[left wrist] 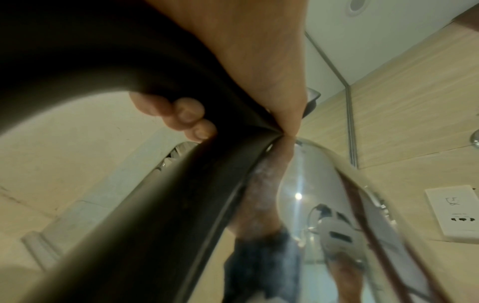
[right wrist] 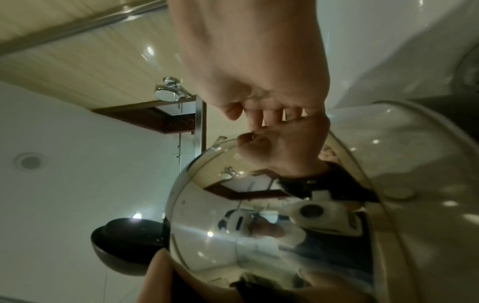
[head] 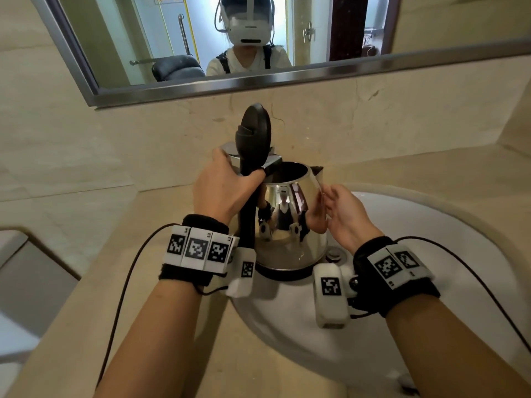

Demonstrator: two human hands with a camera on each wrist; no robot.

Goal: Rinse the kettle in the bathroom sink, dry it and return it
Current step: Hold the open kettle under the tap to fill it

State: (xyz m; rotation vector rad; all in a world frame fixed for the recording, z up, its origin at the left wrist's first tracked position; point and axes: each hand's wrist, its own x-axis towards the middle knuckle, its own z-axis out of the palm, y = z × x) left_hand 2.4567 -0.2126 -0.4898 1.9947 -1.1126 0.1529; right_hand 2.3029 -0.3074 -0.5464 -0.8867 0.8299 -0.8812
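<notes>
I count one kettle (head: pixel 290 222), lid (head: pixel 254 136) up, over the sink (head: pixel 431 225). My left hand (head: pixel 221 188) grips its handle (head: pixel 247 222); my right hand's (head: pixel 344 216) relaxed fingers (head: pixel 330 196) touch its side. A mirror (head: pixel 201 38) hangs behind.

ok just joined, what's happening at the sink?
A person holds a steel kettle over the white sink. The left hand grips the black handle, with the lid flipped open. The right hand rests against the kettle's side. No water is visible running.
</notes>
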